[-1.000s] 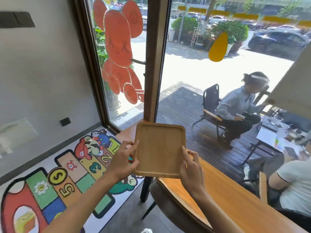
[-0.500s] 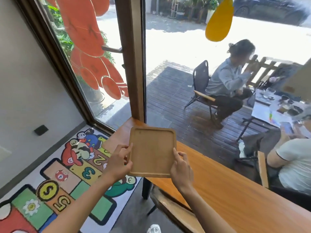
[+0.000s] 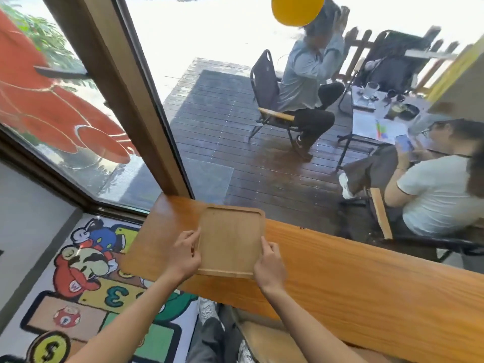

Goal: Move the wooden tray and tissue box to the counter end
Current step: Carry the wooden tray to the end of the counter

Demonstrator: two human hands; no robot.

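Lowered since the earlier frame, the tray (image 3: 230,239) now sits low over the counter (image 3: 366,271) end. Left hand (image 3: 184,255) and right hand (image 3: 269,265) pinch its side rims. Stiff, light wood; rims grip best.

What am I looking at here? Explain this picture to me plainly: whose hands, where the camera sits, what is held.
No machine here: a person wears a camera on the head, so the view looks forward and down at their own two bare hands. The left hand and right hand grip opposite sides of an empty wooden tray over the end of a long wooden counter; whether it rests there I cannot tell. The counter runs along a window. Below lies a cartoon rug. No tissue box is in view.
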